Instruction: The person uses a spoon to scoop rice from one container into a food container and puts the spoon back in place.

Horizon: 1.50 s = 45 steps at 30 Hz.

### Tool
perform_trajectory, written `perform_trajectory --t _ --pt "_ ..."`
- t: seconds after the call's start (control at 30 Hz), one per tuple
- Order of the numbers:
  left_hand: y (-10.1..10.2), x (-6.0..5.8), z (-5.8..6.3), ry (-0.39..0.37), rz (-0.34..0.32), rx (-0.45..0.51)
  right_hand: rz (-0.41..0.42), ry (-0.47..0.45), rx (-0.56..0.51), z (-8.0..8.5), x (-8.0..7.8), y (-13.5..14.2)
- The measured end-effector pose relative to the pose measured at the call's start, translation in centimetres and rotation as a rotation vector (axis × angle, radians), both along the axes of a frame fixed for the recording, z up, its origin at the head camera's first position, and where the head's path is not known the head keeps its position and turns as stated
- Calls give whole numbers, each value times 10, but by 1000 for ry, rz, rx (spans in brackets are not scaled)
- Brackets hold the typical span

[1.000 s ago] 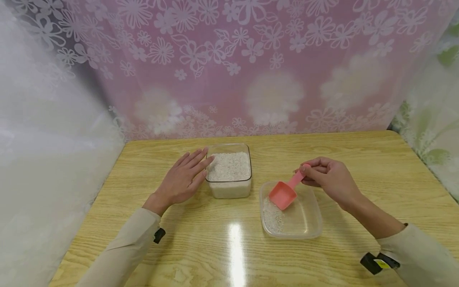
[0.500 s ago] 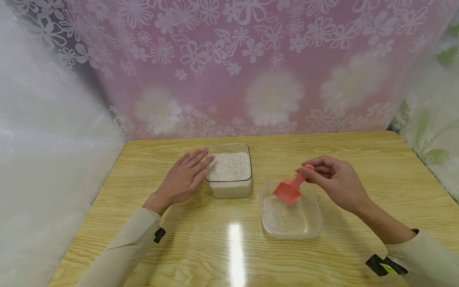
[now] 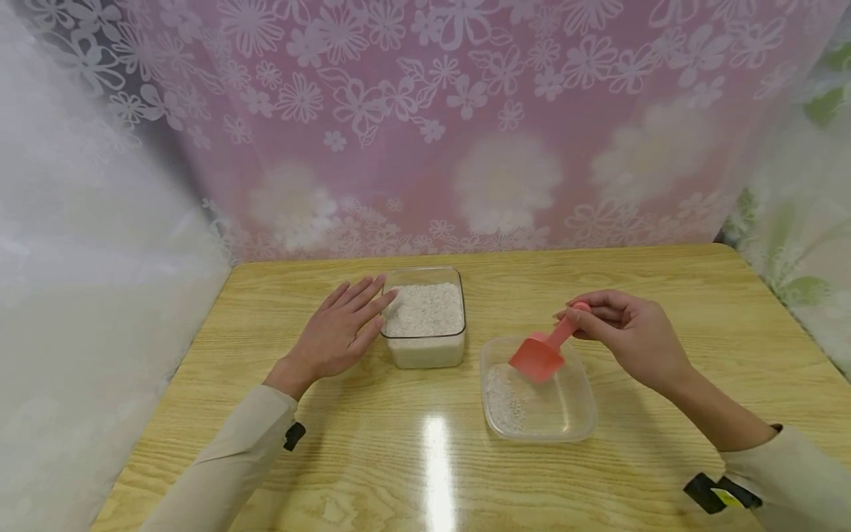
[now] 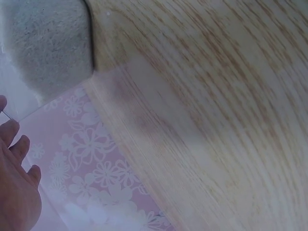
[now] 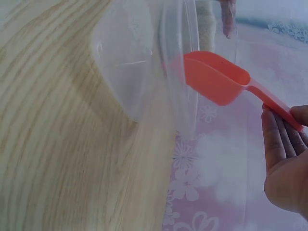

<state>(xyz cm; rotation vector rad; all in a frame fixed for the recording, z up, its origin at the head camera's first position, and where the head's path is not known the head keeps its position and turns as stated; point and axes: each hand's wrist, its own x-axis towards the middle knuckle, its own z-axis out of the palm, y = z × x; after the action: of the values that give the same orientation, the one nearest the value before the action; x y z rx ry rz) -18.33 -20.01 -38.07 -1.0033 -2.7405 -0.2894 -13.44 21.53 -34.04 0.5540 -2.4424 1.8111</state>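
Note:
My right hand [image 3: 631,336] pinches the handle of a pink scoop [image 3: 537,357] between thumb and fingers. The scoop's bowl is tilted over the back of a shallow clear plastic container [image 3: 561,425], which has a small heap of white rice [image 3: 503,405] on its left side. In the right wrist view the scoop [image 5: 214,79] overlaps the container's rim. My left hand [image 3: 339,332] lies with straight, spread fingers against the left side of a deeper clear container [image 3: 428,351] filled high with rice [image 3: 425,310].
Both containers stand on a wood-grain table [image 3: 372,458], the deeper one farther back and to the left. A pink flowered curtain [image 3: 399,170] hangs behind the table's back edge. Pale curtains [image 3: 100,295] hang at the left and right sides.
The right hand has shifted a little to the right and tipped the scoop, so its bowl now faces more toward the container below. The left hand has stayed in place.

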Motion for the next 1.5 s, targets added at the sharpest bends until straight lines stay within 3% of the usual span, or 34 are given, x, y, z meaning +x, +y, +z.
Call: perform_trajectory --t 0.23,0.47,0.57,0.83,1.13,1.5 --pt "-1 1 2 9 7 -12 64 -146 -276 8 -10 9" --pt "-3 2 6 7 18 -54 -15 -334 -295 10 -22 18" --pt "-3 3 7 0 21 -59 -13 -387 -322 9 -24 22" --pt "-4 3 7 9 20 -56 168 -540 -612 9 -32 31" --pt "-2 1 5 13 11 -57 247 -638 -675 9 -46 37" --pt "-1 0 4 16 4 -52 226 -723 -786 23 -64 10"
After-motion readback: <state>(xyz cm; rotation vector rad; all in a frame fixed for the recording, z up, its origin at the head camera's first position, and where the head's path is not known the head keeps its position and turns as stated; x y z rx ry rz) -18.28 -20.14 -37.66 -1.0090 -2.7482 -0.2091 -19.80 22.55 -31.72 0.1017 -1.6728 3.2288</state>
